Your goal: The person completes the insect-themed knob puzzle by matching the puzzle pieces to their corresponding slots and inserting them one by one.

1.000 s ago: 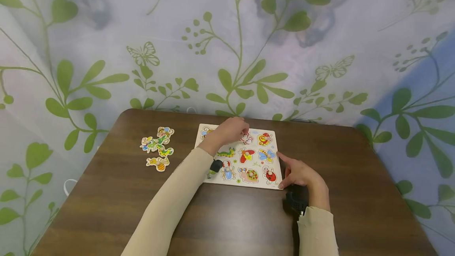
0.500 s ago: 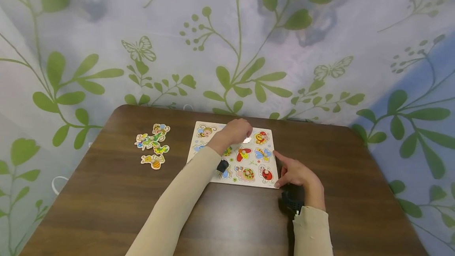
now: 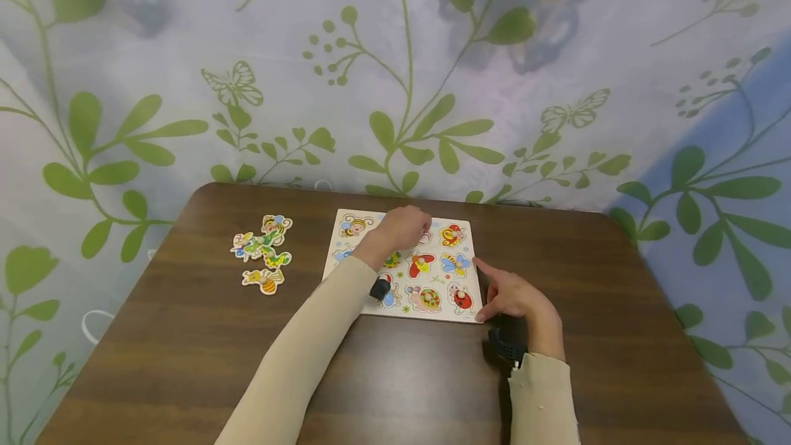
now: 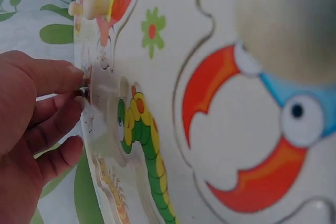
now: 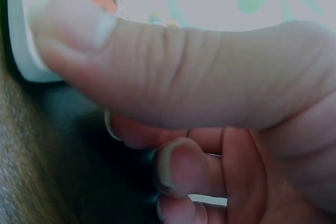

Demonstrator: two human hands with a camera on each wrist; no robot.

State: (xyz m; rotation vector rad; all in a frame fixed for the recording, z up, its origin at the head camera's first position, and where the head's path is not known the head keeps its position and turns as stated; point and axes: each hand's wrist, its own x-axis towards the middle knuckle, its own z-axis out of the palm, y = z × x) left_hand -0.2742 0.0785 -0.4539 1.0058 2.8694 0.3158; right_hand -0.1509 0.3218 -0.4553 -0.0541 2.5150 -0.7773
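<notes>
A wooden peg puzzle board (image 3: 437, 279) with insect pictures lies on the table. My left hand (image 3: 402, 229) reaches over its back row. In the left wrist view, the thumb and forefinger of the left hand (image 4: 42, 108) pinch a small puzzle piece (image 4: 86, 92), seen edge-on at the board's surface; its picture is hidden. Beside it lies a green caterpillar picture (image 4: 142, 132). At the board's right side, my right hand (image 3: 519, 297) touches the edge with an outstretched forefinger. Its thumb (image 5: 152, 72) rests on the near right corner, by a ladybird piece (image 3: 461, 299); the other fingers hang loosely bent.
Several loose insect pieces lie left of the board: a bee (image 3: 272, 224), a caterpillar (image 3: 276, 258) and a striped yellow insect (image 3: 264, 281) among them, some overlapping. The brown table (image 3: 408, 383) ends at the back against a leaf-patterned curtain (image 3: 334, 122).
My left hand has shifted slightly over the same back-row spot, where a bright glint showed half a second ago. The right hand keeps its place at the corner. The head view has drifted slightly.
</notes>
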